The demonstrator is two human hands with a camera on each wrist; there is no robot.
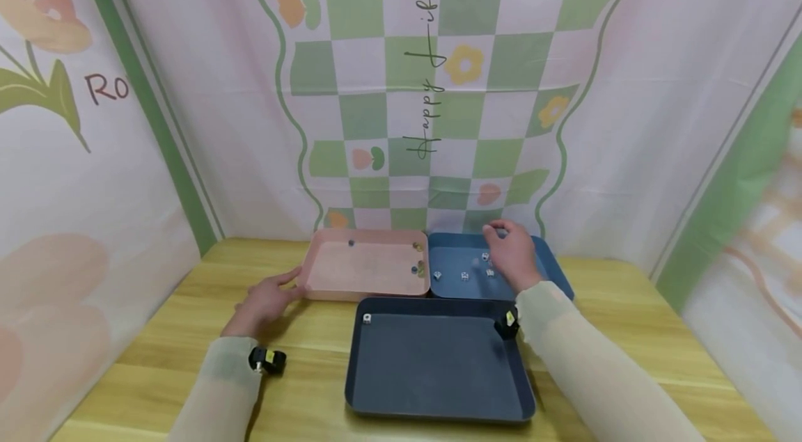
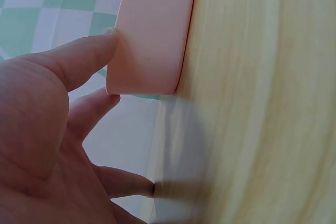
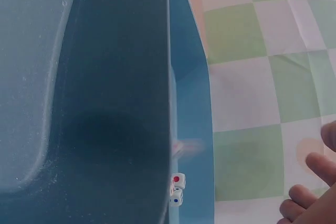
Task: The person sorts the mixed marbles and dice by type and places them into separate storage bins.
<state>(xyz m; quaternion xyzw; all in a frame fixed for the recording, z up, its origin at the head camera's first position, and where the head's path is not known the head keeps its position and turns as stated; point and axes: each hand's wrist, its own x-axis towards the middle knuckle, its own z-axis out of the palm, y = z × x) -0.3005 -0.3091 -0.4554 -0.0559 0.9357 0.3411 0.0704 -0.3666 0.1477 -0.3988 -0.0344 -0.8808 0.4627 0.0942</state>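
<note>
My left hand point(image 1: 266, 303) is at the near left corner of the pink tray point(image 1: 363, 293), its thumb and index finger extended against the corner. In the left wrist view the other fingers point(image 2: 126, 181) spread away from the pink wall. Over the blue tray point(image 1: 556, 271) is my right hand point(image 1: 512, 252), fingers loosely bent. Nothing shows between those fingers point(image 3: 323, 167) in the right wrist view. Several white dice point(image 1: 464, 276) lie in the blue tray below, and a blurred small die point(image 3: 186, 148) appears in motion over it.
A dark grey tray point(image 1: 438, 365) stands in front, with one white die point(image 1: 367, 319) at its far left corner. Small blue and yellowish pieces point(image 1: 418, 246) lie in the pink tray. All trays rest on a wooden table point(image 1: 301, 386), with a checkered cloth point(image 1: 413, 108) hanging behind.
</note>
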